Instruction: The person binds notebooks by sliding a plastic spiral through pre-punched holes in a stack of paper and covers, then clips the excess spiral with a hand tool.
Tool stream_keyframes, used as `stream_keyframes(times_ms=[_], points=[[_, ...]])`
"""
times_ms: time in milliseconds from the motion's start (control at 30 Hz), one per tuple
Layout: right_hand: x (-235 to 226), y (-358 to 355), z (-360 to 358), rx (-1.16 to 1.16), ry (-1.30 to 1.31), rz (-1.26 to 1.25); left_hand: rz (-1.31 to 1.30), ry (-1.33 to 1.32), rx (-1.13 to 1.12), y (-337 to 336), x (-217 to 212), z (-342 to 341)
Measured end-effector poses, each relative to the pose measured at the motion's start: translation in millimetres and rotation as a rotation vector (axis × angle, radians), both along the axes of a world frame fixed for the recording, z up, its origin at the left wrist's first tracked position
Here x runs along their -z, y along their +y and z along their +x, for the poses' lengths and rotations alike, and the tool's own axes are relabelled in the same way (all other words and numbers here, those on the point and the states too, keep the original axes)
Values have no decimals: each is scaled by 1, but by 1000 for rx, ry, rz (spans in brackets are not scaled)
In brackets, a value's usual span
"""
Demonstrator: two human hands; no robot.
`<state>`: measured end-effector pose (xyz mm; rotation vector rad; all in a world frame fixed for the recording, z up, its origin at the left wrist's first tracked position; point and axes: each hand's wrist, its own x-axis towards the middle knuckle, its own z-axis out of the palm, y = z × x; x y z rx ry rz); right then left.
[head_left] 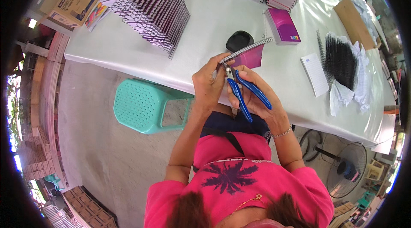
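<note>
My left hand (pixel 206 83) grips the near end of a spiral-bound notebook (pixel 252 58) with a purple cover, just over the table's front edge. The notebook's dark wire spiral (pixel 248 49) slants up to the right from my fingers. In my right hand (pixel 267 107) is a pair of blue-handled cutting pliers (pixel 256 90). Their handles are spread apart, and the metal jaws meet the spiral's near end beside my left fingertips. Whether the jaws have closed on the wire is too small to tell. Behind the notebook lies a rounded black object (pixel 239 40).
Tall stacks of spiral-bound notebooks (pixel 154 10) stand at the back of the white-covered table (pixel 205 18). A purple pad stack (pixel 282 26), a lined pad (pixel 315 74) and black spiral coils (pixel 340 62) sit rightward. Below are a green stool (pixel 139 105) and a fan (pixel 346 170).
</note>
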<state>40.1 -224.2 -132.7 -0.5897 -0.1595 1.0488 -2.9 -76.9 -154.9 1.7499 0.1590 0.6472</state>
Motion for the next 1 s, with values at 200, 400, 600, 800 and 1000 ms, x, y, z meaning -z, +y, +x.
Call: stream_keyframes(times_ms=[200,400,600,800,1000], points=[[-4,-28,16,205,-1084,-762,26,57,-103,12,-18,1],[31,-63,52,636,-1615,-1257,221,-255,-426,61,-132,6],[48,-62,60,736,-1578,-1306,109,-584,-432,178,-188,44],[37,-64,82,928,-1649,-1437,38,-281,-419,237,-156,60],[32,-83,150,954,-1624,-1502,58,-289,-382,231,-148,58]])
